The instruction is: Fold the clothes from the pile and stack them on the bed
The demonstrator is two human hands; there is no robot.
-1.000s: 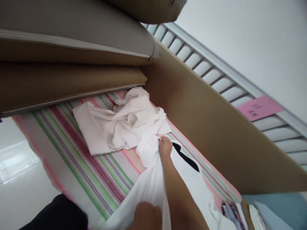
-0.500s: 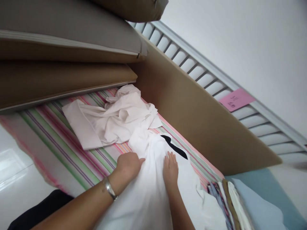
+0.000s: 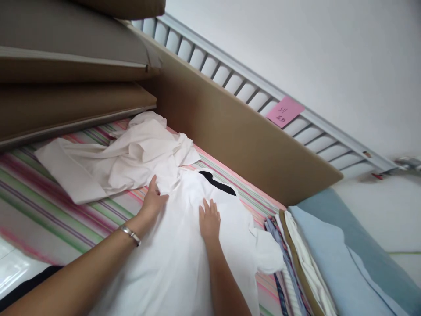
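A white shirt [image 3: 184,254] with a black strip [image 3: 217,182] at its neckline lies spread out on a striped cloth [image 3: 108,219]. My right hand [image 3: 209,219] rests flat on it, fingers stretched out, below the neckline. Over the shirt's left shoulder edge is my left hand [image 3: 153,204], a bracelet on its wrist. Its thumb and forefinger are apart; the other fingers are partly hidden. Just beyond, a crumpled off-white garment [image 3: 131,153] lies in a loose heap.
Folded clothes [image 3: 296,259] stand in a row at the right, beside a light blue folded cloth [image 3: 329,250]. A brown board [image 3: 230,127] runs along the far side, before a slatted rail [image 3: 210,66] with a pink note [image 3: 285,111]. Thick folded brown mats [image 3: 72,101] lie at the upper left.
My right hand has let go of the gathered shirt and now lies flat. My left hand has come forward and its fingers have opened. The shirt lies flatter, and the view has swung right.
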